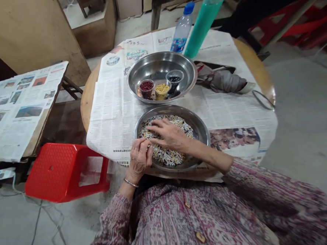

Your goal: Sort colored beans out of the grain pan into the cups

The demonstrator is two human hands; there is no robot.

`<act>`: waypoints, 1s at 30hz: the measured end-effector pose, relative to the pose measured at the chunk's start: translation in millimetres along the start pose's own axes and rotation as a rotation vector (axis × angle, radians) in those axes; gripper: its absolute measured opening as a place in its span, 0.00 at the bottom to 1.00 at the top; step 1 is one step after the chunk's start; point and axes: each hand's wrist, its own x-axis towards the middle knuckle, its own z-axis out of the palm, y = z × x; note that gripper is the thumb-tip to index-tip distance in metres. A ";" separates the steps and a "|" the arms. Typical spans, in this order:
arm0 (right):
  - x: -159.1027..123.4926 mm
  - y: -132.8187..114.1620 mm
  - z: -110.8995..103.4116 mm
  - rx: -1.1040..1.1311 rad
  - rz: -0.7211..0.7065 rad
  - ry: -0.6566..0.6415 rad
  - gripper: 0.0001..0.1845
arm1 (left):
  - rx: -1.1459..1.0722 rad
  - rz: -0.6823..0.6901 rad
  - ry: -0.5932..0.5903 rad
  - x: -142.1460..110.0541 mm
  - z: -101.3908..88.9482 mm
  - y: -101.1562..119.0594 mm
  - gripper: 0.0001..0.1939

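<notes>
A steel bowl point(204, 133) of mixed grains point(169, 157), white with yellow and dark red bits, sits near the table's front edge. My left hand point(140, 157) is closed at its left rim, fingers curled; whatever they hold is hidden. Stretched over the grains is my right hand point(170, 135), fingers apart, its thumb side close to the left hand's fingers. Behind stands a larger steel basin point(159, 60) with three clear plastic cups: one of dark red beans point(146, 86), one of yellow kernels point(162, 89), one of black beans point(174, 79).
Newspaper point(110, 114) covers the round table. At the back stand a water bottle point(182, 29) and a tall turquoise bottle point(202, 26); a grey folded umbrella point(224, 80) lies at the right. A red stool point(58, 173) and a newspaper-covered bench point(21, 105) are to the left.
</notes>
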 end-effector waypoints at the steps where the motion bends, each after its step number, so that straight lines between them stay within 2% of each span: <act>1: 0.9 -6.8 2.9 0.032 -0.070 -0.027 0.21 | -0.002 0.001 0.016 0.0 -0.3 0.4 0.07; 4: -3.4 -18.2 4.6 0.100 -0.259 -0.123 0.19 | 0.013 -0.010 0.050 -0.2 -0.6 0.9 0.08; 7: -12.4 -12.9 -4.9 0.063 -0.354 -0.243 0.10 | 0.019 -0.018 0.039 -0.2 -0.4 0.4 0.08; 10: -19.9 3.3 -21.6 0.000 -0.269 -0.213 0.09 | 0.016 -0.008 0.026 0.6 -0.6 0.0 0.07; 12: -25.5 13.8 -34.2 0.028 -0.171 -0.134 0.11 | 0.028 0.002 0.025 1.2 -0.8 -0.2 0.07; 14: -34.5 19.6 -45.9 0.089 -0.114 -0.135 0.11 | 0.041 0.011 0.027 1.6 -0.9 -0.5 0.07; 18: -63.3 10.3 -59.9 0.182 -0.126 -0.402 0.13 | 0.047 0.022 0.025 1.6 -0.1 -1.4 0.07; 20: -76.4 -1.4 -59.2 0.181 -0.136 -0.478 0.12 | 0.051 0.028 0.025 1.8 0.2 -1.4 0.07; 22: -83.5 -12.7 -52.2 0.166 -0.145 -0.454 0.10 | 0.056 0.036 0.032 2.3 0.2 -0.9 0.07; 24: -83.3 -19.5 -39.8 0.159 -0.168 -0.367 0.10 | 0.054 0.044 0.040 2.9 -0.1 -0.1 0.07; 27: -73.1 -17.4 -18.2 0.114 -0.171 -0.192 0.19 | 0.047 0.038 0.032 2.8 -0.4 0.4 0.07; 30: -56.2 -4.8 -4.5 0.033 -0.083 -0.033 0.26 | 0.053 0.021 0.024 1.8 -0.1 -0.2 0.07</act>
